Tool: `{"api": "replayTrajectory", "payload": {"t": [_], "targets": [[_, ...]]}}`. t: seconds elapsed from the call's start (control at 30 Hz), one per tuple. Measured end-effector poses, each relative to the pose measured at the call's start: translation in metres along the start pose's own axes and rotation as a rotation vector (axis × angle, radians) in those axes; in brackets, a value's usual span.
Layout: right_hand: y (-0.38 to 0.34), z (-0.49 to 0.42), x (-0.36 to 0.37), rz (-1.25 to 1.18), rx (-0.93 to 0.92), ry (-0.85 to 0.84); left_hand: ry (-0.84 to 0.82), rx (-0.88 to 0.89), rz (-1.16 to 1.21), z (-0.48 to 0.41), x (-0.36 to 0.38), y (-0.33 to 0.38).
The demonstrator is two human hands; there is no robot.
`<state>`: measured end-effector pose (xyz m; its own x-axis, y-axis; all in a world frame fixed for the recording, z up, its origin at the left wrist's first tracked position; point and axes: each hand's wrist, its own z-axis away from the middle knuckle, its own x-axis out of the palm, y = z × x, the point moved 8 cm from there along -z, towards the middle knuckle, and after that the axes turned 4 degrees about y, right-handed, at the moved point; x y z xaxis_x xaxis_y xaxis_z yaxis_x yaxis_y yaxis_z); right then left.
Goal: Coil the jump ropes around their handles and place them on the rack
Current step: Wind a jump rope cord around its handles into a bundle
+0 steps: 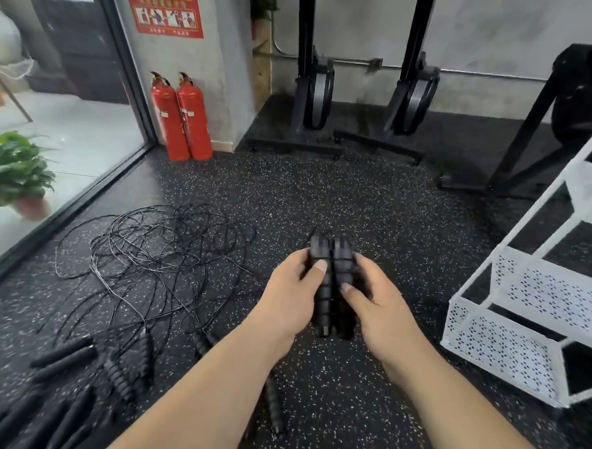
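Note:
Two black ribbed jump rope handles [330,260] are held side by side in front of me, with thin black cord wound around them. My left hand [289,292] grips them from the left, thumb on top. My right hand [373,297] grips them from the right, thumb pressed on the cord. A tangle of loose black ropes [156,251] lies on the speckled floor to the left. More black handles [122,376] lie near the lower left. The white perforated metal rack [522,325] stands at the right.
Two red fire extinguishers [182,115] stand by the grey wall. Black gym machine frames [363,90] fill the back. A glass wall and a potted plant [12,171] are at the left. One lone handle [274,408] lies below my arms.

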<state>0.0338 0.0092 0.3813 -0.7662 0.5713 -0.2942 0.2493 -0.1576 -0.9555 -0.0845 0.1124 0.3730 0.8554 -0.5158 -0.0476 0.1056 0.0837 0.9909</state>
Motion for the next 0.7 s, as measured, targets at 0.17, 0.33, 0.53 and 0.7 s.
{"api": "replayTrajectory", "payload": {"t": [0.17, 0.33, 0.53, 0.7], "targets": [[0.01, -0.021, -0.003, 0.0, 0.039, -0.046, -0.011, -0.02, -0.033, -0.019, -0.006, -0.007], [0.018, -0.031, -0.004, 0.02, 0.053, -0.044, -0.037, -0.048, -0.034, -0.034, -0.006, -0.014], [0.019, -0.035, -0.004, 0.016, 0.037, -0.025, -0.035, -0.096, -0.024, -0.039, -0.001, -0.019], [0.023, -0.035, -0.002, 0.12, 0.021, 0.021, -0.005, -0.091, -0.069, -0.033, -0.001, -0.014]]}}
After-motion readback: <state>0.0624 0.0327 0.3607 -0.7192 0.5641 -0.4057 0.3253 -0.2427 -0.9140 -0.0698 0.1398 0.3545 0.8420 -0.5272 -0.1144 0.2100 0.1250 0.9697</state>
